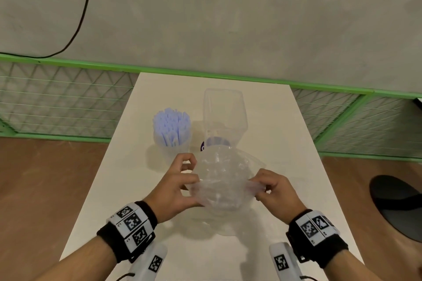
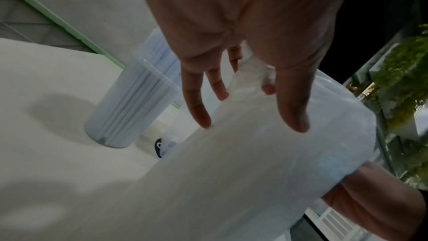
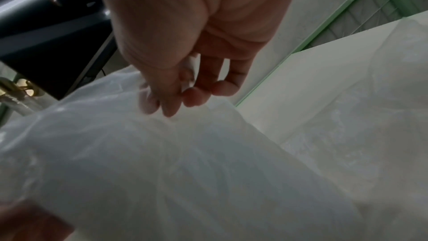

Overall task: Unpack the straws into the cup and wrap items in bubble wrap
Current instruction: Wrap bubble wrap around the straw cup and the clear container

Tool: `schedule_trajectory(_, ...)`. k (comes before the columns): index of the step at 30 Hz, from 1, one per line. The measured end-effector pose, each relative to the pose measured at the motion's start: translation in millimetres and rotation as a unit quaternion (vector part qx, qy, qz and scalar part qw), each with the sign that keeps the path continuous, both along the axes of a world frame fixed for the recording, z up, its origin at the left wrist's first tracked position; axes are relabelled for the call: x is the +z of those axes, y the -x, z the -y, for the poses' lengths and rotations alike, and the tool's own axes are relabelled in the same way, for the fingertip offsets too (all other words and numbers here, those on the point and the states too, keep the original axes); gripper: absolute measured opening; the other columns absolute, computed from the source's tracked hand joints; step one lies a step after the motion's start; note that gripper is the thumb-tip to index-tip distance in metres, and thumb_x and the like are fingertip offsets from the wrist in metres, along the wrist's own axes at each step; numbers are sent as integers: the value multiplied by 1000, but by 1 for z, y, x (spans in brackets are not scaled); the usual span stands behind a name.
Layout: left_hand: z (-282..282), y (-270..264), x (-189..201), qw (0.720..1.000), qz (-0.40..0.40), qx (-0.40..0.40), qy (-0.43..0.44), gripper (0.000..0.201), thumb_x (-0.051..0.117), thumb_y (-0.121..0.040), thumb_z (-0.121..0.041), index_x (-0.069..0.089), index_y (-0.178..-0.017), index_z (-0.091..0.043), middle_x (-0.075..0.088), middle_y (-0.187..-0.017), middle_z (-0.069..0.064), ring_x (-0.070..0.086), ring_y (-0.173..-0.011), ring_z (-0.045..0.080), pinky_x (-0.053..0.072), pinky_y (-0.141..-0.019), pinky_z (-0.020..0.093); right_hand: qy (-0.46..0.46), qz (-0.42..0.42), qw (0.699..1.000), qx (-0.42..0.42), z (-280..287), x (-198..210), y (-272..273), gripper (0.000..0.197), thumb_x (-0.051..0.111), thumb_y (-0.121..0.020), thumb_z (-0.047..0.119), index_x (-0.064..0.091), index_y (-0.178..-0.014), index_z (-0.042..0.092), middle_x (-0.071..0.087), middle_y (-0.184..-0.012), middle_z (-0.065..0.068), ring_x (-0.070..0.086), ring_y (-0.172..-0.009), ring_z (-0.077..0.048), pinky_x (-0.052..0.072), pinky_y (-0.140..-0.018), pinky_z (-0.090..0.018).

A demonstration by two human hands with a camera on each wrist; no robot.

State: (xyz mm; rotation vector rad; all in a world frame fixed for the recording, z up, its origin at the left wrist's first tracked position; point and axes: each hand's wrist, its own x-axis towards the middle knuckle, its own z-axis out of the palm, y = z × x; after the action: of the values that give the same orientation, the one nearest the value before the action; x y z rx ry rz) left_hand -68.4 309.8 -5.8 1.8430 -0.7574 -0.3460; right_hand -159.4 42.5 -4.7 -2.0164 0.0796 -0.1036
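A crumpled sheet of clear bubble wrap [image 1: 222, 180] hangs between both hands above the middle of the white table [image 1: 109, 189]. My left hand [image 1: 180, 183] pinches its left edge with thumb and curled fingers. My right hand [image 1: 271, 187] pinches the right edge. In the left wrist view the bubble wrap [image 2: 266, 144] spreads below the fingers [image 2: 199, 114]; in the right wrist view the bubble wrap [image 3: 185, 162] fills the lower frame under the fingertips [image 3: 171, 109]. A translucent cup [image 1: 171, 141] packed with pale blue straws [image 1: 171, 123] stands upright at the left; the cup [image 2: 122, 113] shows again by the left wrist.
A clear plastic box [image 1: 225, 114] lies on its side behind the wrap, with a dark purple-labelled item [image 1: 202, 145] at its mouth. A green wire fence [image 1: 57, 98] runs behind the table. A black round seat [image 1: 399, 205] sits at the right over brown floor.
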Motion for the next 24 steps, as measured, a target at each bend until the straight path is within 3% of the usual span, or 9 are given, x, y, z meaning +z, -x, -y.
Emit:
schedule_trajectory(2,0,0,-5,1000,24,-3,9,29,81,-69,-31,53,-61,-23,36,-120,-14,45,-118,9,46,-86,15,18,19,1000,17,0,1,3,28,67,-69,15,73,-72,43,56,-72,13,51,-63,-4,43,-61,-19)
schedule_trajectory(4,-2,-1,-12,997,73,8,15,27,72,-74,-10,50,-63,-21,37,-121,-13,47,-114,14,36,-99,15,39,7,997,62,-1,8,8,23,73,-68,20,71,-78,41,57,-82,12,55,-72,-7,45,-64,-21)
schedule_trajectory(6,-3,0,-15,992,128,20,6,28,63,-76,-2,48,-65,-23,36,-123,-10,46,-110,14,30,-104,15,74,-23,993,92,-2,13,11,26,83,-65,28,70,-85,37,55,-90,10,57,-83,-13,46,-70,-23)
schedule_trajectory(9,-3,5,-21,980,197,16,-25,20,56,-81,-7,54,-75,-25,33,-125,-4,47,-108,16,28,-105,11,96,34,994,41,-9,10,13,20,85,-66,36,72,-81,33,51,-83,13,53,-76,-10,40,-68,-16)
schedule_trajectory(12,-2,8,-27,970,237,28,-47,40,52,-75,9,61,-87,-29,33,-128,2,49,-109,22,29,-102,7,81,85,993,3,-17,-2,17,14,80,-71,19,72,-76,30,51,-78,15,53,-72,-9,40,-70,-15)
schedule_trajectory(14,-3,10,-29,965,253,33,-55,49,50,-72,14,64,-91,-29,33,-130,5,53,-108,26,38,-95,11,92,98,991,-10,-21,-9,21,17,76,-74,15,74,-79,31,48,-77,19,52,-73,-8,40,-70,-16)
schedule_trajectory(17,-4,13,-29,963,262,26,-58,46,51,-76,11,65,-93,-30,33,-133,4,50,-114,26,47,-87,24,113,131,985,-4,-27,-17,24,26,72,-76,8,75,-85,33,42,-78,24,45,-75,-3,36,-69,-13)
schedule_trajectory(21,-8,13,-25,967,251,-1,-53,38,55,-80,4,65,-93,-30,31,-135,5,45,-119,23,47,-86,26,87,139,986,-12,-32,-19,24,44,63,-73,-8,76,-82,33,38,-77,21,44,-71,-6,35,-67,-13)
schedule_trajectory(24,-5,21,-13,971,222,3,-91,13,66,-80,-30,62,-91,-30,30,-139,3,49,-109,20,54,-74,30,47,119,991,-26,-38,-18,25,53,54,-70,-15,78,-78,31,37,-78,12,45,-70,-11,36,-66,-15)
